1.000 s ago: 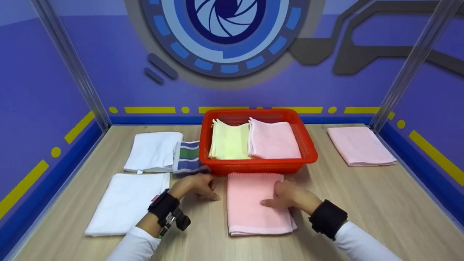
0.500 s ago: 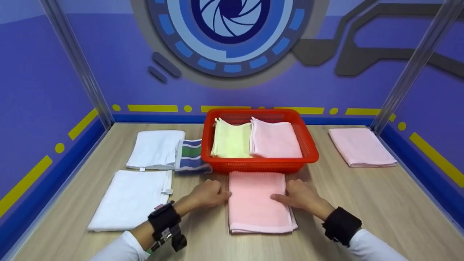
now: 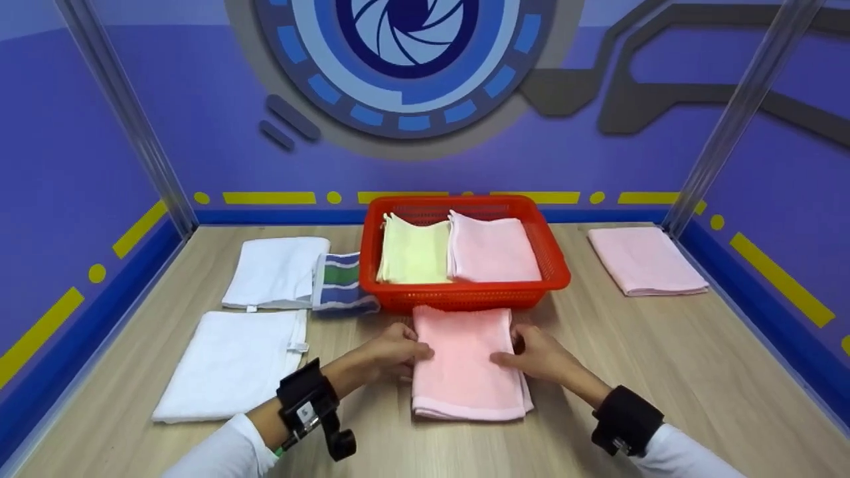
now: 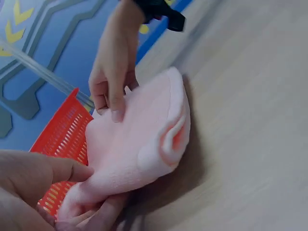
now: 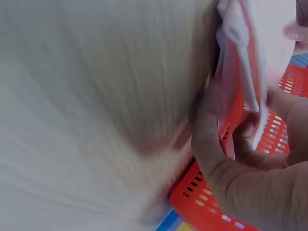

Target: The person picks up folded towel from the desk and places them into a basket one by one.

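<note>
A folded pink towel (image 3: 465, 365) lies in front of the red basket, its side edges lifted a little off the table. My left hand (image 3: 393, 350) pinches its left edge, thumb on top and fingers beneath, as the left wrist view shows on the towel (image 4: 139, 130). On the opposite edge my right hand (image 3: 541, 355) grips the cloth; in the right wrist view its fingers (image 5: 211, 130) curl around the layered folds. The red basket (image 3: 465, 297) holds a folded yellow towel (image 3: 417, 252) and a folded light pink towel (image 3: 495, 251) side by side.
Two folded white towels (image 3: 275, 272) lie on the left of the wooden table (image 3: 651, 372). A striped towel (image 3: 340, 282) sits between the rear one and the basket, partly hidden. Another folded pink towel (image 3: 647, 260) rests at the back right. Purple walls enclose the table.
My left hand has come in from the left and taken hold of the pink towel's left edge. My right hand has shifted from above the towel to its right edge and grips it.
</note>
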Tool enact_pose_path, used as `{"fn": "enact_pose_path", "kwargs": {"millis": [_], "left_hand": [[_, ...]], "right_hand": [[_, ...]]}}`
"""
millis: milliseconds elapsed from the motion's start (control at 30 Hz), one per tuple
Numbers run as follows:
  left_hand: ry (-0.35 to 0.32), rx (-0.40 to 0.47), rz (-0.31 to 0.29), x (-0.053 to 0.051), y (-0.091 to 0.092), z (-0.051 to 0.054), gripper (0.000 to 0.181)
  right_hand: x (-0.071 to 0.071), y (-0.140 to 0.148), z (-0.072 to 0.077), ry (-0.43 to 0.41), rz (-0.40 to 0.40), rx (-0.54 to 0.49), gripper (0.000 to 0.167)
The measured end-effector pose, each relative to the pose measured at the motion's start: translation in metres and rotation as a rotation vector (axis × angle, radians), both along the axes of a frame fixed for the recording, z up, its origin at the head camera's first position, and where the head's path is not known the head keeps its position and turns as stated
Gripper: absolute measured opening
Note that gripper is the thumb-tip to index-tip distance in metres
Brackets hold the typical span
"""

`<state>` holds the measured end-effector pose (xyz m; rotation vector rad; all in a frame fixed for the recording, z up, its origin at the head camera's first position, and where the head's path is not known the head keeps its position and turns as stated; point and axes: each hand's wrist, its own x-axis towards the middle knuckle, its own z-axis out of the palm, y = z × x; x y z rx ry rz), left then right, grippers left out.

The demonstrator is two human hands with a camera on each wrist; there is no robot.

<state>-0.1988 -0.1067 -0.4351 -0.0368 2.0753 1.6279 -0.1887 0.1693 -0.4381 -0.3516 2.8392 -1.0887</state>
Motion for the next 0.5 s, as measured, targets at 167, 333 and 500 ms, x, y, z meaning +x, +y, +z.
{"fn": "enact_pose_path", "kwargs": {"millis": [167, 333, 500], "left_hand": [[-0.063, -0.029, 0.048, -0.001, -0.001, -0.001, 0.046], [-0.059, -0.03, 0.012, -0.002, 0.002, -0.002, 0.053], [-0.031, -0.028, 0.001, -0.001, 0.005, -0.003, 0.052]], "right_hand": [[0.004, -0.009, -0.005, 0.016, -0.108, 0.054, 0.039], [0.003, -0.014, -0.006, -0.012, -0.082, -0.056, 0.033], [0.004, -0.011, -0.006, -0.113, -0.066, -0.292, 0.025]]}}
